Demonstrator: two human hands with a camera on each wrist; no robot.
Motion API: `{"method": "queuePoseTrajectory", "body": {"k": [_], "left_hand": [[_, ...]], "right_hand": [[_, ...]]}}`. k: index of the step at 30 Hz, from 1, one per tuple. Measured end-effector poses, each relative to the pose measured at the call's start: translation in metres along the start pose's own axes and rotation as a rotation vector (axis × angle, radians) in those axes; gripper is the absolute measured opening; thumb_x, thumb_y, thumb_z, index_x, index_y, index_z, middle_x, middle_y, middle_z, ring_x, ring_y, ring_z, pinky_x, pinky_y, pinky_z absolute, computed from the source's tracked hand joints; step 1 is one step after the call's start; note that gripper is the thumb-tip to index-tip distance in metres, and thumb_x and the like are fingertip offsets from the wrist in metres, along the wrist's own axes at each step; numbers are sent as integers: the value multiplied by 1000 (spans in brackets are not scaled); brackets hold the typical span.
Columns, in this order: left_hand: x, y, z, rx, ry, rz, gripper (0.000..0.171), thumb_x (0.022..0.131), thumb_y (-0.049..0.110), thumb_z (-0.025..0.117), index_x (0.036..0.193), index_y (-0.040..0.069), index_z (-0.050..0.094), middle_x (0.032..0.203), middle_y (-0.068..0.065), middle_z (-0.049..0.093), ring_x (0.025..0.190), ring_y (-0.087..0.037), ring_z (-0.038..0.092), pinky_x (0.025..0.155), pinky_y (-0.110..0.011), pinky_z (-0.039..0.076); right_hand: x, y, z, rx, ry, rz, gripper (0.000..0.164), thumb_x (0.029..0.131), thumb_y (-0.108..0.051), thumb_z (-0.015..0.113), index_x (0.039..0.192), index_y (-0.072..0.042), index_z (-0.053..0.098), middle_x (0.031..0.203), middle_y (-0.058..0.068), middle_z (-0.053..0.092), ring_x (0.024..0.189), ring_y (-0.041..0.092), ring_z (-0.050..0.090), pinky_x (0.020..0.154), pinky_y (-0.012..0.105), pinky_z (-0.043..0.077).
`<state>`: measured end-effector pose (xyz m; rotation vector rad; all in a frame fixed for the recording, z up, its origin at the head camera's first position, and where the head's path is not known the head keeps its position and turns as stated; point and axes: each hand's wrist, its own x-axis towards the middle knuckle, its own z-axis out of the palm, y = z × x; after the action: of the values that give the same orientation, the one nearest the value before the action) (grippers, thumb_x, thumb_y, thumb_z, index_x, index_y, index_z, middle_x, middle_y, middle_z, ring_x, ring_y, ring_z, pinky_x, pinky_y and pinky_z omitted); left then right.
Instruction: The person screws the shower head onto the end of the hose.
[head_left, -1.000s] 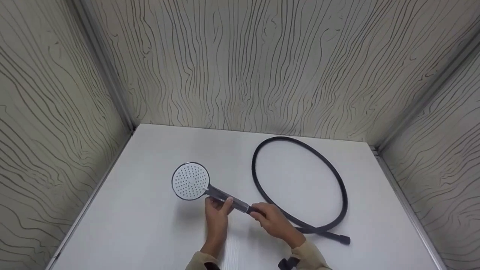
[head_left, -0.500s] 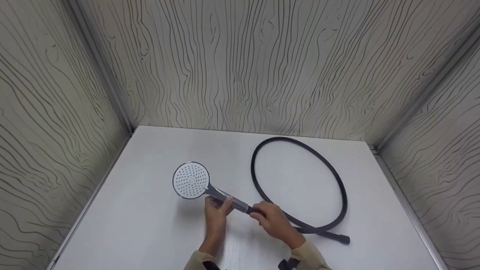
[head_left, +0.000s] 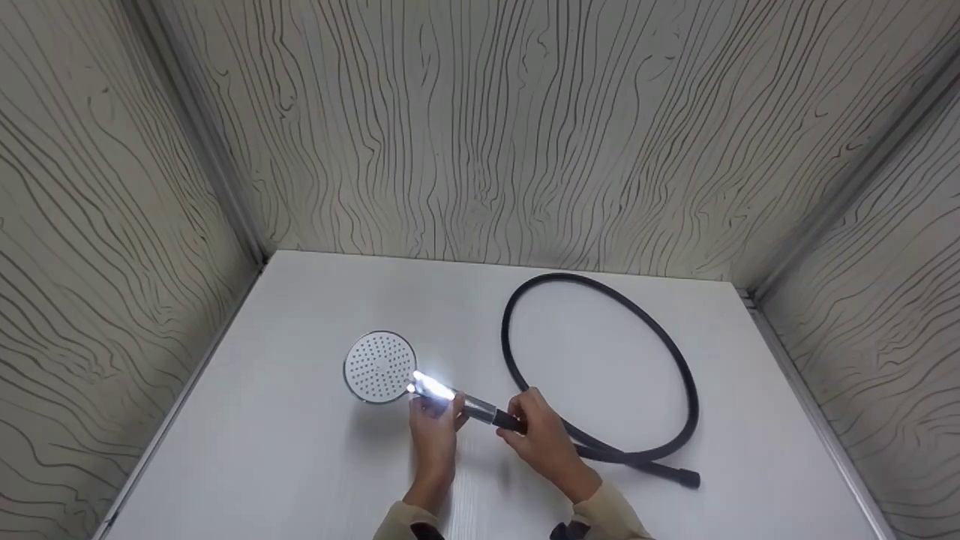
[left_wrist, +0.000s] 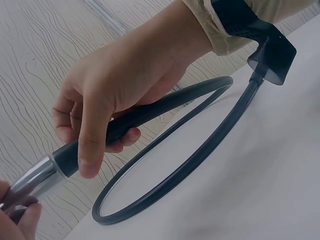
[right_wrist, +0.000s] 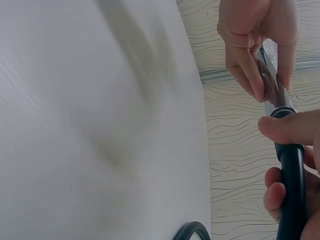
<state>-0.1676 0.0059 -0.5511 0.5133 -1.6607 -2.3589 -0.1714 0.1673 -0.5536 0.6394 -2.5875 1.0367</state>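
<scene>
A shower head (head_left: 380,367) with a round, dotted white face and chrome handle is held above the table, its face up. My left hand (head_left: 433,442) grips the handle between thumb and fingers. The black end collar of a shower hose (head_left: 691,397) meets the handle's lower end, and my right hand (head_left: 550,450) pinches that collar. In the left wrist view my right hand (left_wrist: 120,85) has its thumb along the black collar (left_wrist: 67,157), flush against the chrome. Whether the thread is engaged is hidden. In the right wrist view the left-hand fingers (right_wrist: 250,70) wrap the handle.
The hose loops over the right side of the white table (head_left: 285,322) and crosses itself. Its free end, a black connector (head_left: 688,478), lies at the right front. Wood-patterned panels (head_left: 480,135) enclose the back and both sides.
My right-hand fingers have shifted their grip on the hose collar, rolling upward. The handle has turned slightly and now catches bright glare; the shower head's face has dipped a little.
</scene>
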Motion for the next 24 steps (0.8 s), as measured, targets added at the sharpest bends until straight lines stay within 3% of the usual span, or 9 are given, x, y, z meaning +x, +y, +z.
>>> {"method": "queuePoseTrajectory", "body": {"k": [3,5,8,10,14,19,24], "left_hand": [[1,1,0,2,-26,-9,68,90,1,64,147,-1,27,125,-27,54,111,-30,63,88,-34,60],[1,2,-2,13,-43,-23,65,91,2,63,146,-1,28,127,-27,52,114,-31,63,90,-34,59],[2,3,-5,22,-61,-44,55,92,4,63,138,-4,33,125,-27,53,110,-29,64,91,-34,59],[2,2,-7,25,-65,-54,49,92,5,62,132,-5,36,121,-25,54,107,-25,65,92,-35,59],[2,0,-8,9,-38,-65,51,92,3,62,134,-7,35,119,-25,55,103,-22,66,91,-36,59],[3,0,-7,3,4,-64,61,91,1,62,143,-5,30,123,-27,55,106,-25,65,90,-37,59],[2,0,-6,-15,-4,-53,61,90,-2,62,142,-6,31,117,-25,56,99,-21,66,88,-37,60]], "right_hand": [[-2,2,0,9,41,-39,28,76,-7,81,93,-11,59,82,-5,53,70,-1,49,58,15,51],[-3,3,-2,36,24,-55,20,80,-11,78,93,-11,63,80,-5,54,69,-1,48,57,14,49],[-1,5,-6,84,-79,-47,8,89,-20,71,91,-13,67,76,-7,55,66,-2,45,55,13,45],[1,6,-9,104,-166,-28,11,93,-23,66,91,-13,68,75,-7,56,66,-3,44,55,13,44],[2,5,-9,109,-283,35,15,91,-24,68,101,-13,67,83,-5,60,70,2,51,60,15,48],[1,0,-4,73,-233,69,36,80,-15,78,109,-10,58,95,-1,61,78,8,57,67,18,54],[0,0,0,44,-117,13,26,79,-9,78,97,-10,58,87,-2,61,73,2,54,62,17,53]]}}
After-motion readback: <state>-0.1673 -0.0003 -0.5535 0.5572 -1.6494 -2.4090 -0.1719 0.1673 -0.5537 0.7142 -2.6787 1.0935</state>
